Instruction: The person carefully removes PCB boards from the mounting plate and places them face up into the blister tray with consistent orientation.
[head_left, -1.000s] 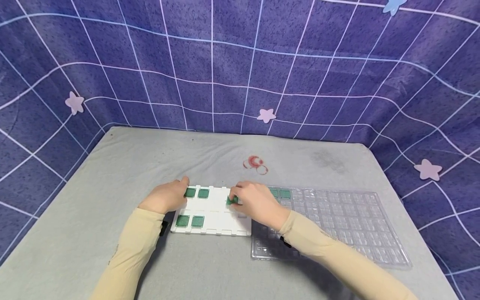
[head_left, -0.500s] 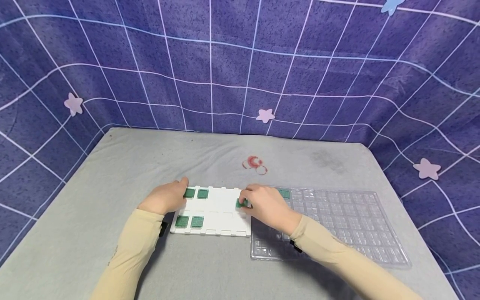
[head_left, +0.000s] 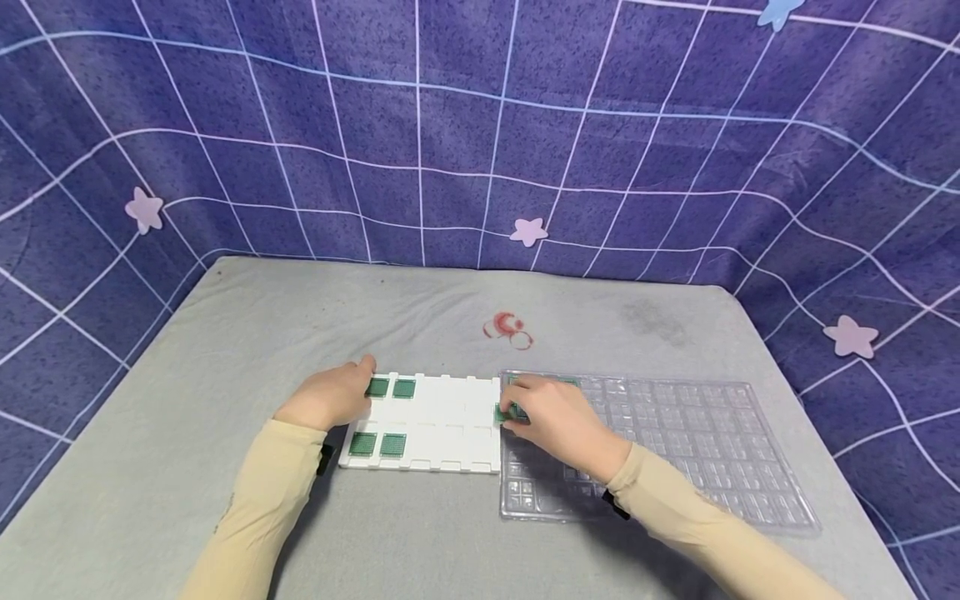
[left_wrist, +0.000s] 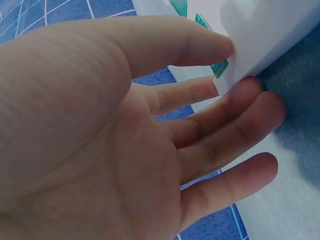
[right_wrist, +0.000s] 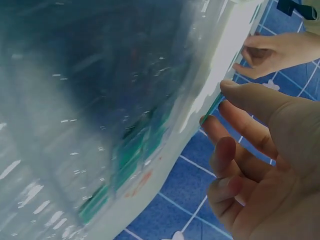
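My left hand (head_left: 326, 396) holds the left end of a white tray (head_left: 442, 408); in the left wrist view the thumb (left_wrist: 200, 45) lies along its edge and the fingertips touch its side. Several green perforated circuit boards sit at the tray's left, among them a front-row board (head_left: 393, 445) and a back-row board (head_left: 404, 389). My right hand (head_left: 562, 421) pinches another green circuit board (right_wrist: 212, 109) between thumb and fingers, above the left edge of a clear plastic compartment tray (head_left: 690, 442). Green boards in that tray's back left corner are partly hidden behind the right hand.
The two trays lie side by side, edges close together, on a grey cloth-covered table (head_left: 300, 317). Red ring marks (head_left: 510, 329) show on the cloth behind them. A blue gridded curtain (head_left: 450, 125) with stars hangs along the back and sides.
My right hand has moved right with the pinched circuit board, from above the white tray to the clear tray's left edge. The left hand stays at the white tray's left end.
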